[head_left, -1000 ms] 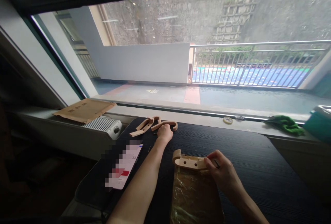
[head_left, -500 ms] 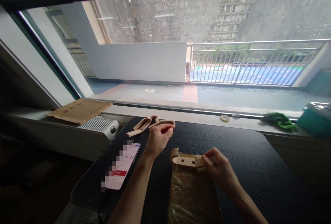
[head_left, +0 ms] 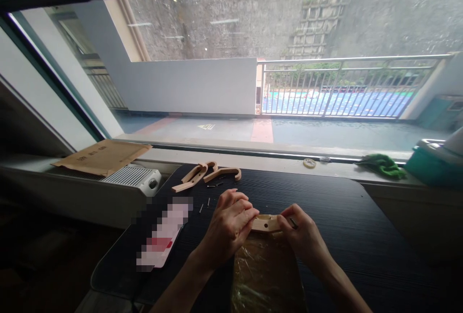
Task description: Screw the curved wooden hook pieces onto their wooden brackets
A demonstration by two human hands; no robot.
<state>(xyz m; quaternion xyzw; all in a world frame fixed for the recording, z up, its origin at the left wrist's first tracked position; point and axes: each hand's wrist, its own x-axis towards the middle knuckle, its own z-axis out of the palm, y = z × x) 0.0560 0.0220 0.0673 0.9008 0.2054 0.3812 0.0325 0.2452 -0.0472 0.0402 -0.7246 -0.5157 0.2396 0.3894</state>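
A pale wooden hook-shaped piece [head_left: 266, 223] with holes in it sits between my two hands, above a clear plastic bag [head_left: 266, 274] on the black table [head_left: 361, 226]. My left hand [head_left: 231, 224] is closed around the piece's left end. My right hand [head_left: 303, 236] pinches its right end, with a thin dark pin showing between the fingers. Two more wooden hooks [head_left: 191, 178] [head_left: 223, 173] lie at the table's far edge, with several small dark screws [head_left: 210, 192] scattered just in front of them.
A phone [head_left: 162, 236] lies on the table's left. On the window sill are a white ribbed device [head_left: 135, 178] under a brown envelope [head_left: 103, 156], a tape roll [head_left: 308, 163], a green cloth [head_left: 381, 165] and a teal container [head_left: 434, 166].
My left hand has drawn back from the far wooden hooks and closed on the left end of the piece that my right hand holds. The view has shifted a little.
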